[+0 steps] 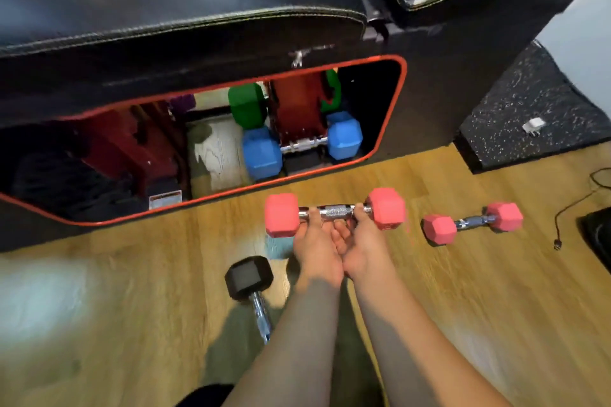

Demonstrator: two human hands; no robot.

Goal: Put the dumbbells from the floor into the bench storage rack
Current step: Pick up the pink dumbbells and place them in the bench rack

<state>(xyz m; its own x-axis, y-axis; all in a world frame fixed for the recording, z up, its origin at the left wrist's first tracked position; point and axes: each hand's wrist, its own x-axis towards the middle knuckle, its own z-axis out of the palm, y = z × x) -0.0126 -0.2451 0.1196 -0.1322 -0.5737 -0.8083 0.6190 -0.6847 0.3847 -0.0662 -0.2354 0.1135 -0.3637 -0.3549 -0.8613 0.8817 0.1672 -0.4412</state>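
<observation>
A pink dumbbell [385, 208] is held level just above the wooden floor, in front of the bench's red-rimmed storage opening [385, 129]. My left hand [315, 248] and my right hand [367, 241] both grip its chrome handle from below, side by side. Inside the rack a blue dumbbell [344, 135] lies on a red cradle, with a green dumbbell [246, 104] behind it. A second pink dumbbell [472, 223] lies on the floor to the right. A black dumbbell [248, 277] lies on the floor to the left of my forearms, partly hidden by my left arm.
The black padded bench [165, 10] fills the top of the view. A speckled black mat [529, 116] with a small white object [533, 125] sits at the right. A black cable [575, 205] runs across the floor at the far right.
</observation>
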